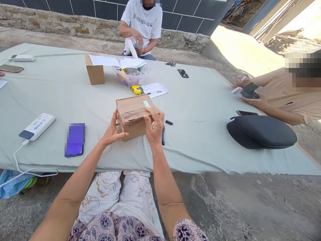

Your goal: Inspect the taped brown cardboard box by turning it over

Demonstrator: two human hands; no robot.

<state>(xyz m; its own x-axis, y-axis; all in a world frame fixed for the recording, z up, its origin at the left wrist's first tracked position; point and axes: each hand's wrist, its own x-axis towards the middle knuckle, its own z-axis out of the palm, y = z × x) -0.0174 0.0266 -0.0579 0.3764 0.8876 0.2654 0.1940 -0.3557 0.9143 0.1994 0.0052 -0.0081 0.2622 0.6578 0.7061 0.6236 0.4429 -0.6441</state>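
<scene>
A small brown cardboard box [132, 109] stands on the pale green cloth [195, 127] just in front of me, its near face torn and taped. My left hand [112, 130] presses against the box's left side with the thumb on its front. My right hand [155, 124] grips the box's right front corner, fingers curled over the top edge. A black marker [163, 135] lies on the cloth right beside my right hand, and its cap [169, 122] lies a little further right.
A white power bank [37, 126] with a cable and a blue phone [75, 139] lie at left. Behind the box are a yellow tape measure [136, 89], a plastic bowl [130, 77] and another carton [94, 71]. A black bag [260, 131] lies at right. Two other people sit at the table.
</scene>
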